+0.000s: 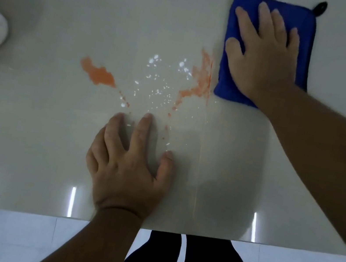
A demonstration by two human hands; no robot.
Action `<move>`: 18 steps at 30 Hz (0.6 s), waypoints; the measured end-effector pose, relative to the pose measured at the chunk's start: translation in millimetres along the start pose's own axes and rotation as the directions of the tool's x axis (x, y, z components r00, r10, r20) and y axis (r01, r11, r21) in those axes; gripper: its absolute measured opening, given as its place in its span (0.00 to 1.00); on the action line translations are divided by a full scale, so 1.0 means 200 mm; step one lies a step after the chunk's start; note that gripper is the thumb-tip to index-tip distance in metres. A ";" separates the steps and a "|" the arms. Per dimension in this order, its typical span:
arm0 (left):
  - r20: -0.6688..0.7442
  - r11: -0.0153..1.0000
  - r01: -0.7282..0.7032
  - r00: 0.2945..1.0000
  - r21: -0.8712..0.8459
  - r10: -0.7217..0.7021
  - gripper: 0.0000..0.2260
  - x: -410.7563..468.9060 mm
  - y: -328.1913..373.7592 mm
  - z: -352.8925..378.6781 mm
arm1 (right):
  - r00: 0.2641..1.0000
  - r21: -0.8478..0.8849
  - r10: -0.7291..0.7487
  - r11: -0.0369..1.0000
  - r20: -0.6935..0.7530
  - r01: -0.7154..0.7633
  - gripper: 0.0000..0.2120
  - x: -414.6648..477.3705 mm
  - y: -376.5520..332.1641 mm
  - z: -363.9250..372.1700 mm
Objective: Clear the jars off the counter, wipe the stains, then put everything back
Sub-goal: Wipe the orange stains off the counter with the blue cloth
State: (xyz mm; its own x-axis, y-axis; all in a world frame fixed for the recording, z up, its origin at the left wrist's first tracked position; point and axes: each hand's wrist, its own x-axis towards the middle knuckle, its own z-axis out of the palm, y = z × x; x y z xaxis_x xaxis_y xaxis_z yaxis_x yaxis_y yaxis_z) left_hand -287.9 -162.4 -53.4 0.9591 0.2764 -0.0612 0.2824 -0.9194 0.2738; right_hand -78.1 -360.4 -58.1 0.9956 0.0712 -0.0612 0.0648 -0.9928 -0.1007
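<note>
counter [29, 128]: orange stains [98, 75]; right hand [263, 61] flat, grip apart, on blue cloth [226, 87]; left hand [129, 164] splayed

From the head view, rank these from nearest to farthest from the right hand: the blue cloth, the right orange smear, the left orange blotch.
1. Blue cloth: directly under the right hand.
2. Right orange smear: at the cloth's left edge.
3. Left orange blotch: mid-counter, farther left.

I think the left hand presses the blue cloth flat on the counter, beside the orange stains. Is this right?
Not quite: the head view shows the right hand pressing the blue cloth flat on the counter, beside the orange stains. The left hand rests bare on the counter.
</note>
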 end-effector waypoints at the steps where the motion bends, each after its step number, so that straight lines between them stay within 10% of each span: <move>1: -0.001 1.000 0.000 1.000 0.004 0.000 0.31 0.00 0.00 0.00 | 1.000 0.001 -0.006 1.000 -0.001 0.006 0.29 -0.06 -0.01 0.00; 9: -0.018 1.000 0.001 1.000 0.009 -0.001 0.32 0.00 -0.01 0.02 | 0.997 -0.002 -0.059 0.998 0.043 0.059 0.32 -0.99 -0.12 0.06; 18: -0.037 1.000 -0.016 0.999 0.014 0.017 0.32 0.00 -0.02 0.03 | 0.998 -0.019 -0.038 0.999 0.041 0.039 0.31 -0.18 -0.11 0.01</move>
State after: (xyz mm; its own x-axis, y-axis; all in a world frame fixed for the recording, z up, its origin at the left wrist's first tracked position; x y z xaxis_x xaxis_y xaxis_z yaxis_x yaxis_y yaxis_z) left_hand -288.1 -160.7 -60.8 0.9623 0.2711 -0.0206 0.2669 -0.9276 0.2614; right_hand -115.8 -340.8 -56.1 0.9888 0.1125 -0.0984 0.1044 -0.9910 -0.0839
